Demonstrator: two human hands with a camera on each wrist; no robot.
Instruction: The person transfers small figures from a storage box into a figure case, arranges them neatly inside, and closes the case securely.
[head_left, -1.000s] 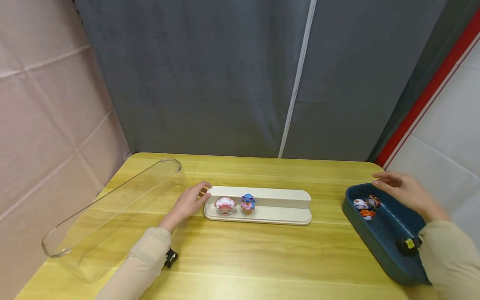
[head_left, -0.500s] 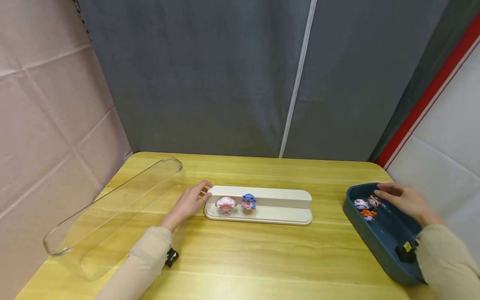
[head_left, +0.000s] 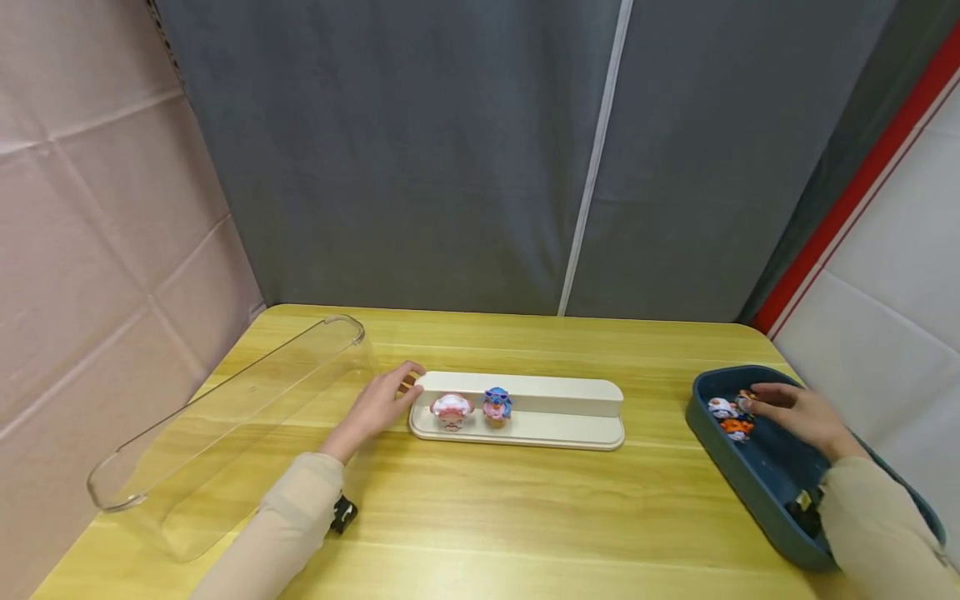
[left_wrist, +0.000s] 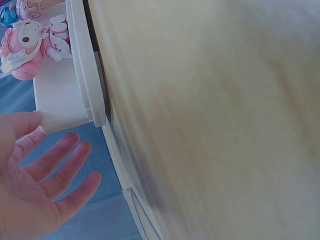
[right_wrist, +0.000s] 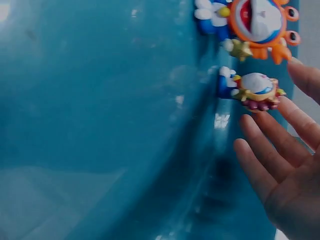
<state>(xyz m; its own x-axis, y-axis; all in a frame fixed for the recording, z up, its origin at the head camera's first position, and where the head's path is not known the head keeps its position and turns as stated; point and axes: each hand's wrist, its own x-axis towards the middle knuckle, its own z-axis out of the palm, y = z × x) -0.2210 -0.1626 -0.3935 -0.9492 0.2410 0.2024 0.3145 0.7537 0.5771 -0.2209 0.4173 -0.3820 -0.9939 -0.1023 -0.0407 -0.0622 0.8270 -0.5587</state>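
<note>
My left hand [head_left: 378, 406] rests with straight fingers against the left end of a long white stepped stand [head_left: 555, 410], shown in the left wrist view as an open palm [left_wrist: 35, 190] beside the stand [left_wrist: 60, 95]. A pink figure [head_left: 452, 411] and a blue figure [head_left: 496, 406] stand on it. My right hand [head_left: 791, 410] is inside a dark blue tray [head_left: 750, 483], fingers [right_wrist: 272, 165] straight, nearly touching a small figure [right_wrist: 252, 90]; an orange figure [right_wrist: 257, 22] lies beside it.
A long clear plastic cover [head_left: 225, 433] lies on the yellow wooden table [head_left: 525, 517] at the left. A grey curtain hangs behind the table, and a pink wall panel stands at the left.
My right hand has dropped from above the tray's far rim down into the tray, reaching the small figures. My left hand has stayed at the stand's end.
</note>
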